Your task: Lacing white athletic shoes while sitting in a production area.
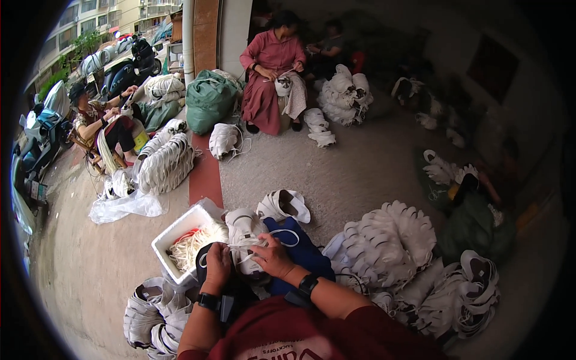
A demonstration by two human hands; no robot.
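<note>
A white shoe upper [245,223] rests on my lap, its toe end away from me. White lace [243,245] runs across its front between my hands. My left hand [217,264] is closed at the upper's left side, with lace between its fingertips. My right hand [273,257] lies over the right side, thumb and fingers pinching lace. A loose loop of lace curves out beyond the right hand over dark blue cloth [306,255]. The exact eyelets are too small to make out.
A white foam box [170,267] of cream laces [197,247] stands at my left. Another upper [279,205] lies just ahead. Stacked uppers [390,243] sit at right, more [157,312] at lower left. Two people [273,66] [102,117] handle uppers farther off, near a green sack [210,102].
</note>
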